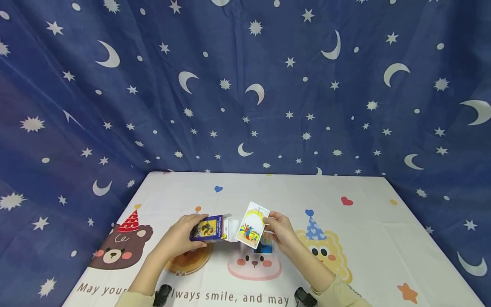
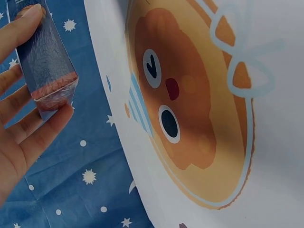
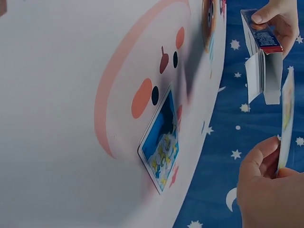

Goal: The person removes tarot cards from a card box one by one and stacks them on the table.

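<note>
My left hand (image 1: 180, 235) grips a small dark-blue card box (image 1: 207, 229) with a yellow picture on its front, thumb and fingers on opposite edges. The box is off the table, its open end and white flaps (image 3: 254, 76) facing right. Between thumb and fingers, my right hand (image 1: 283, 232) pinches a white-bordered picture card (image 1: 251, 225) just beyond that open end. Yellow, with small figures, the card's face is turned up. Below it, a blue picture card (image 3: 163, 142) lies flat on the cloth, partly covered in the head view. The box's inside looks white in the right wrist view.
A white tablecloth (image 1: 368, 238) with printed cartoon faces, hearts and lettering covers the table. Behind it hangs a dark-blue curtain (image 1: 245, 98) with moons and stars. Dark wrist devices (image 1: 163, 295) sit at both cuffs.
</note>
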### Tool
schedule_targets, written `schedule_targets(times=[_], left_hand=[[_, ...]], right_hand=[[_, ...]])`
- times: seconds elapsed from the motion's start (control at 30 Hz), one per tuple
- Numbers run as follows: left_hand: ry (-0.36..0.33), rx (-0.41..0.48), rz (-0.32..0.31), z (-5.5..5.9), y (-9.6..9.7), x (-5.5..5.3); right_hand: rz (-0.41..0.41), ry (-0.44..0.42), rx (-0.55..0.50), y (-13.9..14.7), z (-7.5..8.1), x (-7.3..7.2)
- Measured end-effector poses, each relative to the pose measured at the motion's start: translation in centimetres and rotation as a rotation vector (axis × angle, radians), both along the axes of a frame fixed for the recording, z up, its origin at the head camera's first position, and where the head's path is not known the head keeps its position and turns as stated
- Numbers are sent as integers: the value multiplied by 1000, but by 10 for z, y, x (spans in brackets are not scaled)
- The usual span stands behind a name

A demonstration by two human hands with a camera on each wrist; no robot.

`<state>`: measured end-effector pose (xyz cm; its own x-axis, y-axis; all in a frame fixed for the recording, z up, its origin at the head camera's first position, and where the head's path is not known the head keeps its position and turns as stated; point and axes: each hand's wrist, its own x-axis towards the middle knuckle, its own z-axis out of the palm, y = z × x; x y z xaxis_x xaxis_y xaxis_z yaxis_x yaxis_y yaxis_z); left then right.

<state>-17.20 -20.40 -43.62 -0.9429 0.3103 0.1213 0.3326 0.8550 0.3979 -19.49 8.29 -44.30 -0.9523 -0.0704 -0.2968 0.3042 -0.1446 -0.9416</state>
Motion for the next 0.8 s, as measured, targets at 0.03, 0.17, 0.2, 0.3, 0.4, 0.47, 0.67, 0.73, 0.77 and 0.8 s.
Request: schedule_targets(times=[0.03,0.17,0.2,0.3,0.4,0.47,0.67,0.73,0.77,0.8], left_hand=[[-1,-1,0,-1,0,0],[5,-1,5,-1,-1,0],[5,0,8,-1,-1,0],[3,-3,12,0,-1,-1],[-2,-7,16,0,-2,-1],[0,-9,17,0,-3,-1],[1,-3,21,-2,-5,0],[-4,-2,22,-2,-5,1],[-8,-1,23,-2,-5,1],[-8,-1,22,-3,-5,2]], right_hand=[[1,2,5,0,-1,0],[0,15,25,1,-2,-1],[-2,17,31,1,-2,-2],[-3,32,67,2,-2,-3],[-4,55,123,4,-2,-4],[-10,70,153,6,-4,-4],[-39,61,200,14,-11,-6],[-44,53,214,16,-15,-8],[-45,49,220,16,-17,-9],[-49,45,224,17,-19,-10]])
